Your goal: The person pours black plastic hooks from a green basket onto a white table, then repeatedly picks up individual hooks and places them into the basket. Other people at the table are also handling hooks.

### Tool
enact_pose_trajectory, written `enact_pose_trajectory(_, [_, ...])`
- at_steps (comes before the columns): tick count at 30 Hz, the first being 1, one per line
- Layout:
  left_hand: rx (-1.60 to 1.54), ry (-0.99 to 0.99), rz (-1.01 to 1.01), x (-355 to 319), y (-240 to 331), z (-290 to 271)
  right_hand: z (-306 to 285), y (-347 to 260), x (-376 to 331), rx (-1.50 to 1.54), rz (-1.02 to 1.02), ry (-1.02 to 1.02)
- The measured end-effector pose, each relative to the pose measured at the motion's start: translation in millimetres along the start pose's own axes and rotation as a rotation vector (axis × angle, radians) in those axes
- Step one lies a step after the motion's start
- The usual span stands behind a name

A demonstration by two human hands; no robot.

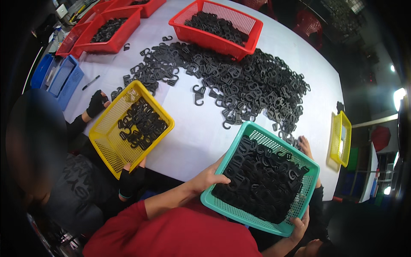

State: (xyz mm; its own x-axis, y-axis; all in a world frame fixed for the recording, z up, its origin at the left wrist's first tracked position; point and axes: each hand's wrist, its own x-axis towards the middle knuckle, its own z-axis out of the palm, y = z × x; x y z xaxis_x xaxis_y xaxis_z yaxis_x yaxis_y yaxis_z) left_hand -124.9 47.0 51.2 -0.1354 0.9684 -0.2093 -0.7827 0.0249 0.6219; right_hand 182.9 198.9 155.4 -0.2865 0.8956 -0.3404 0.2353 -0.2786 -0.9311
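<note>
teal perforated basket (239,214), rectangular, filled with black hooks (257,184); left hand (209,177), right hand (299,226) both gripping it.

The left hand (206,179) seems partly hidden behind the teal basket (244,218).

The single view comes from a wide fisheye camera on the person's head, the left of a side-by-side pair, tilted down and facing forward across the white counter (184,139). The hands (208,177) and teal basket (245,220) sit close below it; the counter's far edge bows away near the top.
</note>
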Motion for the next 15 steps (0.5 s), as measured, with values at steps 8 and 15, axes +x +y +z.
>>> enact_pose_trajectory(8, [0.008, -0.001, 0.212, 20, 72, 29, 13, -69, 63, -0.031, -0.203, -0.170])
enact_pose_trajectory(15, [-0.229, -0.049, 0.396, 124, 154, 7, 83, -204, 183, -0.255, -0.375, -0.328])
